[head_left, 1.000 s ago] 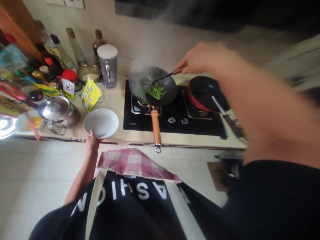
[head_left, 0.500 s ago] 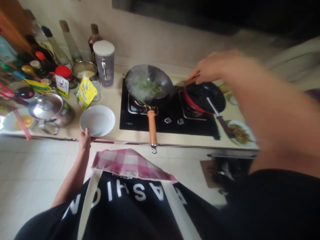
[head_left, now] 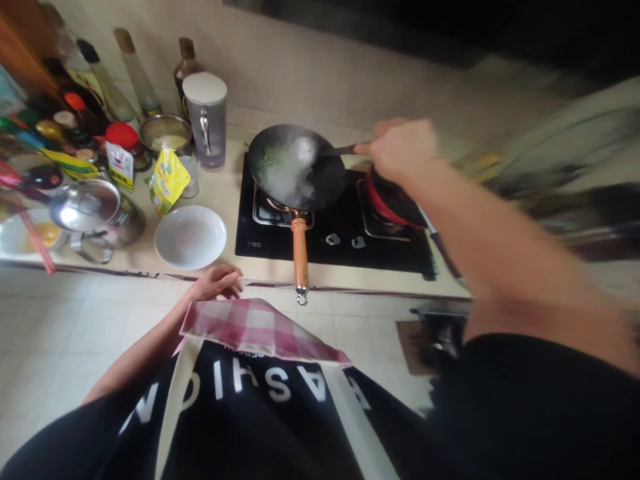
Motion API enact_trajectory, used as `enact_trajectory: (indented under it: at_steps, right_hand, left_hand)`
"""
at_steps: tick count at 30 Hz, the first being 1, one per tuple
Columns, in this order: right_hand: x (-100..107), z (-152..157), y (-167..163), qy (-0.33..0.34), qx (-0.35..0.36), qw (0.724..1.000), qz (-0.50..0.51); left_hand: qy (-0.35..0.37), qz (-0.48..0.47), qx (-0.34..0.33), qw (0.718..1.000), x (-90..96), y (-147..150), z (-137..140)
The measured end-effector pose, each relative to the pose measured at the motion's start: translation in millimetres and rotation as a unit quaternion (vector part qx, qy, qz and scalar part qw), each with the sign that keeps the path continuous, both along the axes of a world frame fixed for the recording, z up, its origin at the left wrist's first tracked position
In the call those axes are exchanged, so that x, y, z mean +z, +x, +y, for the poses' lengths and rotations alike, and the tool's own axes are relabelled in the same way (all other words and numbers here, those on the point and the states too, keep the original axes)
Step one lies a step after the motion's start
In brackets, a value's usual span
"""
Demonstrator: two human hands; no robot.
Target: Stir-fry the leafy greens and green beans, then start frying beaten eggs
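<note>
My right hand [head_left: 405,147] is closed round the wooden handle of a wok spatula [head_left: 343,151]. Its metal end is over the inside of a dark wok [head_left: 327,183], blurred by steam. Green leafy vegetables [head_left: 273,160] lie in the wok, on the left burner, its wooden handle [head_left: 300,253] pointing towards me. My left hand [head_left: 219,281] hangs empty by the counter's front edge, fingers loosely bent and apart. Just beyond it, a white plate [head_left: 190,237] sits on the counter, not touched by that hand.
Right of the wok, a red pan [head_left: 383,200] stands on the other burner, partly behind my right arm. A lidded steel pot [head_left: 95,210], a yellow packet [head_left: 170,179], a clear jug [head_left: 206,123] and several bottles crowd the left. A bowl with egg [head_left: 20,233] is at far left.
My left hand has let go of the white plate and moved right. My right hand has swung left from above the red pan, bringing the wok spatula over the wok.
</note>
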State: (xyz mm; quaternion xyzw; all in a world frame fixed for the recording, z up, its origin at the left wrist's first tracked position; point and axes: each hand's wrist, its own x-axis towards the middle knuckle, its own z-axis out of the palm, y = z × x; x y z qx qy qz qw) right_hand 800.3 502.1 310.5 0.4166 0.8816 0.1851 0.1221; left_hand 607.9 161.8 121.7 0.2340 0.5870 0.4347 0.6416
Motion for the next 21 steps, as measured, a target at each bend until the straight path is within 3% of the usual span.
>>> enact_trajectory:
  at_steps: [3, 6, 8, 10, 12, 14, 18, 21]
  right_hand:
    - [4.2, -22.3, -2.4, -0.008, 0.043, 0.999, 0.023]
    - [35.9, -18.8, 9.5, -0.005, -0.030, 1.000, -0.005]
    - [59.5, -2.9, 16.0, -0.020, -0.048, 0.997, -0.054]
    - [73.9, 12.3, 15.2, -0.073, -0.013, 0.993, -0.092]
    - [75.3, 17.4, 6.4, -0.157, -0.002, 0.982, -0.106]
    - [67.9, 11.4, -5.4, -0.207, -0.039, 0.974, -0.080]
    - [56.1, -3.8, -12.4, -0.213, -0.081, 0.973, 0.035]
    - [49.6, 4.8, -4.2, -0.217, -0.093, 0.966, 0.101]
  left_hand:
    - [0.060, -0.096, -0.050, 0.992, 5.5, 36.6, 47.2]
    - [0.059, -0.207, -0.091, 0.972, 9.7, 77.1, 78.0]
    - [0.060, -0.270, -0.065, 0.959, 12.7, 102.1, 89.0]
    - [0.059, -0.295, -0.007, 0.954, 14.7, 122.5, 95.2]
    - [0.054, -0.276, 0.046, 0.959, 14.5, 136.1, 98.9]
    - [0.053, -0.244, 0.068, 0.966, 12.6, 142.7, 101.3]
    - [0.055, -0.233, 0.059, 0.969, 9.2, 142.0, 102.6]
    - [0.053, -0.230, 0.059, 0.970, 8.9, 139.4, 101.6]
